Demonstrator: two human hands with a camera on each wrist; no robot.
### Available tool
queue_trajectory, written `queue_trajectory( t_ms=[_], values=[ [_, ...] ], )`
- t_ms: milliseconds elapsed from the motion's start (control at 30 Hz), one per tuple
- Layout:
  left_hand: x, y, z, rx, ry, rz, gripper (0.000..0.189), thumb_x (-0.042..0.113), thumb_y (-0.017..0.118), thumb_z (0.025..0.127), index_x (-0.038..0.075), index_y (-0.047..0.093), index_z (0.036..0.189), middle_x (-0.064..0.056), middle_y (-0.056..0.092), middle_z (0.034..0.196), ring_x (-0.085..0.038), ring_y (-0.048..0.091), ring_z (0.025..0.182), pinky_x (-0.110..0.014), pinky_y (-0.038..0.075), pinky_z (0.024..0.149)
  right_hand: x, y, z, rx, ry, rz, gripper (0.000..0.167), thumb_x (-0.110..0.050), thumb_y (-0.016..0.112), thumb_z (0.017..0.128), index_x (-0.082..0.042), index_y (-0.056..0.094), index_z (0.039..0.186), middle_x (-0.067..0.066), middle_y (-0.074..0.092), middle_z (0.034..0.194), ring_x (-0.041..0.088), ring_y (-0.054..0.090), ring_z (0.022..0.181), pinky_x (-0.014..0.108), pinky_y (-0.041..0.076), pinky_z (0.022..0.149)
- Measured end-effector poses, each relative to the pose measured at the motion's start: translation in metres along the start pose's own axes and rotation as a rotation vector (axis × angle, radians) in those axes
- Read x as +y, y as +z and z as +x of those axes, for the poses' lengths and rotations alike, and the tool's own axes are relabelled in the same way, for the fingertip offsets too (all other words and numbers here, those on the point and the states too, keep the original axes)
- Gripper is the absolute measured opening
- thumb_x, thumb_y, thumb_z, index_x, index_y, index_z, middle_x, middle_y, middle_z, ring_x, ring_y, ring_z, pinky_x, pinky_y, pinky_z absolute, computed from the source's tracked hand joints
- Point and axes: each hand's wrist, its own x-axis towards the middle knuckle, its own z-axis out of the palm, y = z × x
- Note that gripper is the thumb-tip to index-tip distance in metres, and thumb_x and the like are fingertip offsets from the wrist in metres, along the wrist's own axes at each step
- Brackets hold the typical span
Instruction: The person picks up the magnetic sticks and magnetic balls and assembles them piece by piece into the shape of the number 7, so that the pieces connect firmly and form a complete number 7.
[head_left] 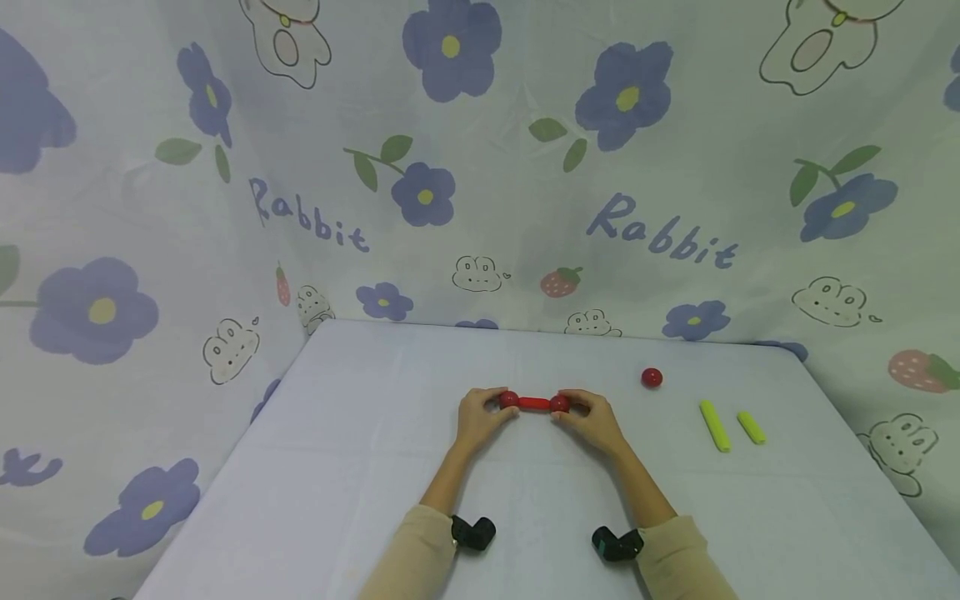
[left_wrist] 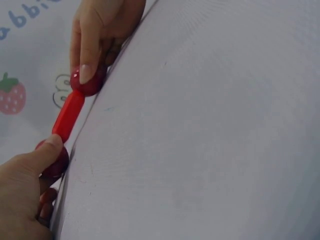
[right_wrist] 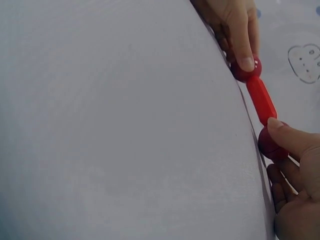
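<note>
A bright red rod (head_left: 534, 404) joins two dark red balls, one at each end, making a small dumbbell shape. My left hand (head_left: 477, 418) pinches the left ball (head_left: 509, 400) between thumb and fingers. On the other end, my right hand (head_left: 595, 422) grips the right ball (head_left: 559, 404) the same way. In the left wrist view the rod (left_wrist: 68, 116) runs between the two balls, touching both. The right wrist view also shows the rod (right_wrist: 261, 100) with a thumb close to its near end.
A loose red ball (head_left: 652, 377) lies at the back right of the white table (head_left: 360, 467). Nearer the right side are a longer yellow-green rod (head_left: 715, 426) and a shorter one (head_left: 751, 427). Patterned cloth (head_left: 517, 175) hangs behind and along the sides.
</note>
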Motion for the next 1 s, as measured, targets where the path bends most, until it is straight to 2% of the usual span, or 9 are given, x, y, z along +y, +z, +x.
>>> queue_trajectory(
  t_ms=[467, 700, 833, 900, 1000],
  values=[
    [0.0010, 0.0004, 0.0001, 0.016, 0.009, 0.003, 0.042, 0.023, 0.082, 0.070, 0.003, 0.071, 0.105, -0.011, 0.071, 0.096, -0.025, 0.059, 0.088, -0.038, 0.045, 0.078, 0.0002, 0.0009, 0.0008, -0.004, 0.015, -0.005, 0.048, -0.019, 0.077, 0.078, -0.001, 0.062, 0.120, 0.016, 0.062, 0.121, 0.031, 0.054, 0.117, 0.044, 0.041, 0.100],
    [-0.0003, 0.0027, 0.0020, 0.023, 0.029, 0.024, 0.043, 0.024, 0.082, 0.071, 0.003, 0.071, 0.107, -0.010, 0.071, 0.098, -0.025, 0.058, 0.086, -0.037, 0.044, 0.076, 0.0005, 0.0015, -0.0001, 0.029, -0.059, -0.002, 0.046, -0.017, 0.076, 0.078, 0.002, 0.062, 0.118, 0.018, 0.063, 0.118, 0.034, 0.057, 0.112, 0.048, 0.043, 0.096],
    [-0.0006, 0.0042, 0.0034, 0.024, 0.016, 0.030, 0.043, 0.025, 0.081, 0.071, 0.003, 0.071, 0.107, -0.010, 0.070, 0.099, -0.025, 0.058, 0.086, -0.037, 0.044, 0.076, -0.0002, 0.0023, -0.0020, 0.069, -0.123, -0.005, 0.045, -0.022, 0.076, 0.078, 0.002, 0.063, 0.115, 0.018, 0.065, 0.114, 0.034, 0.058, 0.108, 0.046, 0.046, 0.092],
    [-0.0004, 0.0046, 0.0043, 0.021, 0.004, 0.028, 0.043, 0.025, 0.081, 0.071, 0.003, 0.070, 0.108, -0.010, 0.070, 0.100, -0.025, 0.058, 0.087, -0.037, 0.044, 0.077, -0.0002, 0.0026, -0.0015, 0.075, -0.132, -0.007, 0.046, -0.022, 0.076, 0.079, 0.002, 0.063, 0.115, 0.018, 0.065, 0.113, 0.034, 0.058, 0.107, 0.045, 0.047, 0.091],
    [0.0001, 0.0052, 0.0057, 0.014, -0.014, 0.025, 0.043, 0.024, 0.081, 0.071, 0.004, 0.070, 0.108, -0.010, 0.070, 0.100, -0.025, 0.058, 0.087, -0.037, 0.045, 0.077, -0.0005, 0.0024, 0.0012, 0.066, -0.090, -0.004, 0.046, -0.019, 0.076, 0.078, 0.002, 0.063, 0.116, 0.018, 0.064, 0.115, 0.034, 0.058, 0.109, 0.046, 0.045, 0.094]
  ],
)
